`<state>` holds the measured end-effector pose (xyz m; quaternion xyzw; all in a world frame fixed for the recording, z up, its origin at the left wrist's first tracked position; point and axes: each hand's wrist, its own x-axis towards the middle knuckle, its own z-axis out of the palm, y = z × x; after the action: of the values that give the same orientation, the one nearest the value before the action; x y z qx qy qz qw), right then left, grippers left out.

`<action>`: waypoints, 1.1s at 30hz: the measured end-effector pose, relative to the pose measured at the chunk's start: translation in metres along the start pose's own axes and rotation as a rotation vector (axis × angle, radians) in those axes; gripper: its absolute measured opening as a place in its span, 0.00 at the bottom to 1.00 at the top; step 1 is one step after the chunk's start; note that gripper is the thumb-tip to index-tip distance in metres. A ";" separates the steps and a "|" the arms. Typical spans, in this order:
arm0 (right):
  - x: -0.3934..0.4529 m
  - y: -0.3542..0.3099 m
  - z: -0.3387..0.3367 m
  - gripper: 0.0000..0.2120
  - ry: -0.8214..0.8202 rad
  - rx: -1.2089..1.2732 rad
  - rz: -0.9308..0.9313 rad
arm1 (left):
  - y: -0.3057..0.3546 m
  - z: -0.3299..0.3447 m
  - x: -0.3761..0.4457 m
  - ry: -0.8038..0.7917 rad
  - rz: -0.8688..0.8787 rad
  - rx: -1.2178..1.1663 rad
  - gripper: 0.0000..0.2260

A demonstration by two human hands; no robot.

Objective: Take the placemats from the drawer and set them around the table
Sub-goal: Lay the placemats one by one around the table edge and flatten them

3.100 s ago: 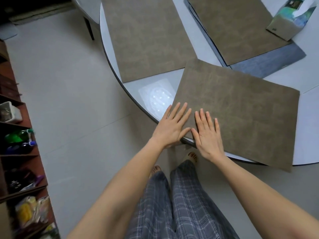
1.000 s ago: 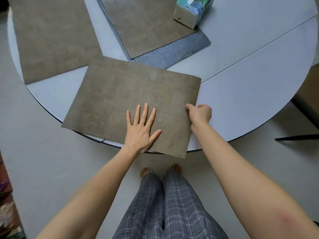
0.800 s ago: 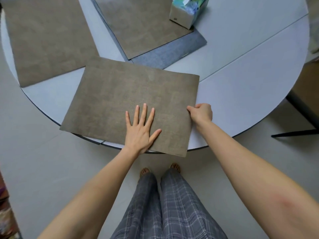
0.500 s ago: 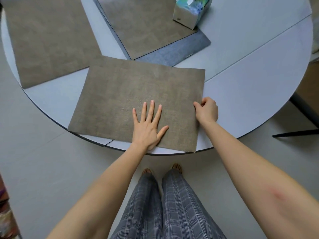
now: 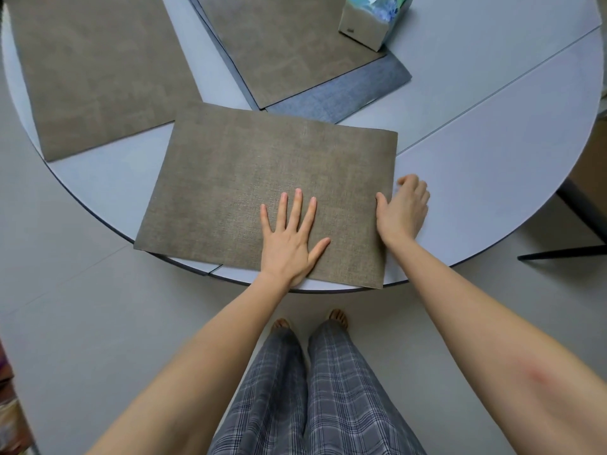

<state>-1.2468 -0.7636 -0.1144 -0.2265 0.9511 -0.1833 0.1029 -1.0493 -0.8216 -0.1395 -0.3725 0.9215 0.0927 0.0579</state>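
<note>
A brown placemat (image 5: 262, 172) lies at the near edge of the round grey table (image 5: 492, 142), its near left corner just past the rim. My left hand (image 5: 292, 238) presses flat on it with fingers spread. My right hand (image 5: 404, 208) is at the mat's right edge: the thumb rests on the mat, and the blurred fingers lie loosely bent on the bare table beside it. A second brown placemat (image 5: 98, 70) lies at the left. A third brown placemat (image 5: 282, 50) lies at the back on top of a grey-blue mat (image 5: 354, 90).
A tissue box (image 5: 371, 21) stands on the back mat's right corner. A dark chair or table leg (image 5: 574, 205) shows on the floor at right. A shelf's edge (image 5: 10, 405) is at the lower left. My feet are just below the table's rim.
The near placemat has slid right and further onto the table and turned squarer to me. My right hand went from pinching its right edge to loosened fingers. The left hand stayed flat.
</note>
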 end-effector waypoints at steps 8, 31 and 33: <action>-0.045 0.021 0.029 0.30 -0.160 -0.297 -0.515 | 0.000 0.005 -0.001 0.086 0.008 -0.022 0.33; -0.049 -0.003 0.029 0.29 -0.104 -0.392 -0.463 | -0.010 -0.005 0.003 0.103 0.045 -0.160 0.29; -0.065 -0.029 0.031 0.29 -0.105 -0.339 -0.566 | -0.033 -0.016 0.000 0.217 0.031 -0.312 0.24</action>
<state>-1.1701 -0.7666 -0.1243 -0.5046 0.8609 -0.0321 0.0575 -1.0271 -0.8480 -0.1285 -0.3706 0.9024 0.1949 -0.1018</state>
